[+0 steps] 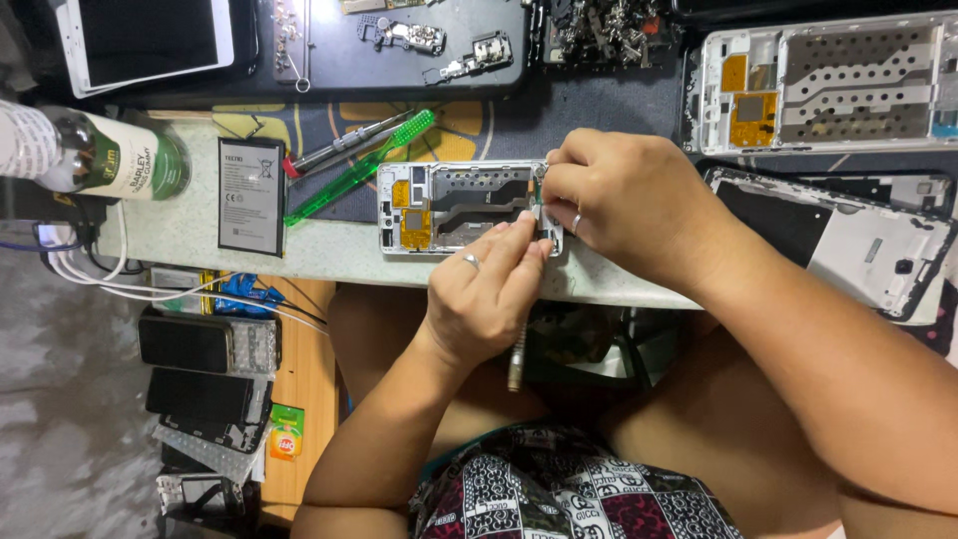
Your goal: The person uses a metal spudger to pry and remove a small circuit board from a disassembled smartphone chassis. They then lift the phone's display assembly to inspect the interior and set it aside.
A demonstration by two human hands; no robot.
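An opened white phone frame [439, 210] with orange flex parts lies on the pale bench edge. My left hand [489, 289], a ring on one finger, pinches a metal-handled screwdriver [516, 359] whose tip meets the frame's right end. My right hand [624, 200], also ringed, rests on that same end, fingers curled over its corner. The spot where the tip touches is hidden by my fingers.
A flat black battery [251, 195] and a green-handled tool [364, 165] lie left of the frame. A bottle [100, 155] lies at far left. Two more stripped phone frames [828, 85] [858, 240] sit at right. A dark parts tray [399, 40] and tablet [145, 40] are behind.
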